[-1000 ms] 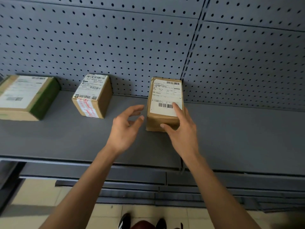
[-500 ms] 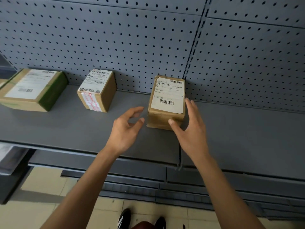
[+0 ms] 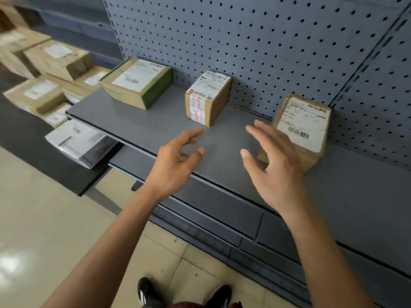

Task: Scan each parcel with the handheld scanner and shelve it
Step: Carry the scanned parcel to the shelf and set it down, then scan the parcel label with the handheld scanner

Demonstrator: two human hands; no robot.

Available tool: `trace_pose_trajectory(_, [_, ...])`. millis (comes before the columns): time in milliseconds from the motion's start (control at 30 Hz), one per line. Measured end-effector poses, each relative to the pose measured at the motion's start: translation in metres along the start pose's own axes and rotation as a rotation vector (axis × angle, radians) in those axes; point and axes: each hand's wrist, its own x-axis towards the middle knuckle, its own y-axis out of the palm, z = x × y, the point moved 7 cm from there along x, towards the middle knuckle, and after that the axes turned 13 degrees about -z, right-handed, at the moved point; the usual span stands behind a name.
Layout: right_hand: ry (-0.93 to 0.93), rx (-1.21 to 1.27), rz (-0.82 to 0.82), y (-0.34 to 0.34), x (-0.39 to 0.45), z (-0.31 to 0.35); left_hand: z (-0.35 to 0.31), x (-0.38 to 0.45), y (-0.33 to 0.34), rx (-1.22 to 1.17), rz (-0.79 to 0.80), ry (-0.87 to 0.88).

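Head view: 3 parcels sit on the grey shelf [image 3: 155,127] against the pegboard [image 3: 255,41]. The rightmost parcel [image 3: 304,127] lies just beyond the right hand [image 3: 273,170], whose fingers [image 3: 255,133] are spread wide and empty, apart from it. The left hand [image 3: 175,161] hovers loosely curled, holding nothing, near the middle parcel [image 3: 208,97].

Matt metal shelf [image 3: 222,138] — cardboard parcels [image 3: 208,97], paper-labelled
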Motion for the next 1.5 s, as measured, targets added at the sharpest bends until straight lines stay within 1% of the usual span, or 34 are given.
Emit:
trace_pose_trajectory(100, [0.014, 0.096, 0.192, 0.054, 0.0, 0.038, 0.026, -0.008, -0.053, 0.051, -0.056, -0.024])
trace_pose_trajectory(167, [0.024, 0.136, 0.266, 0.089, 0.0, 0.066, 0.047, -0.014, -0.091, 0.106, -0.082, -0.044])
trace_pose_trajectory(267, [0.018, 0.162, 0.349, 0.142, -0.001, 0.114, 0.079, -0.025, -0.156, 0.167, -0.128, -0.095])
trace_pose_trajectory(467, [-0.09, 0.208, 0.471, 0.245, -0.01, 0.227, 0.142, -0.052, -0.291, 0.214, -0.25, -0.199])
trace_pose_trajectory(633, [-0.162, 0.251, 0.58, 0.311, -0.026, 0.311, 0.185, -0.076, -0.379, 0.278, -0.346, -0.283])
trace_pose_trajectory(767, [-0.138, 0.298, 0.685, 0.357, -0.037, 0.355, 0.213, -0.093, -0.427, 0.264, -0.414, -0.353])
trace_pose_trajectory(967, [-0.154, 0.366, 0.78, 0.426, -0.037, 0.393, 0.253, -0.096, -0.475, 0.261, -0.488, -0.423])
trace_pose_trajectory(1133, [-0.205, 0.373, 0.8, 0.496, -0.023, 0.423, 0.293, -0.08, -0.523, 0.305, -0.539, -0.481])
trace_pose_trajectory(1267, [-0.197, 0.409, 0.869, 0.551, -0.007, 0.454, 0.32, -0.059, -0.563, 0.36, -0.552, -0.514])
trace_pose_trajectory(1367, [-0.182, 0.489, 0.956, 0.587, 0.001, 0.484, 0.339, -0.05, -0.592, 0.421, -0.575, -0.553])
trace_pose_trajectory(1500, [-0.249, 0.512, 1.022, 0.633, 0.007, 0.528, 0.368, -0.05, -0.631, 0.431, -0.642, -0.621])
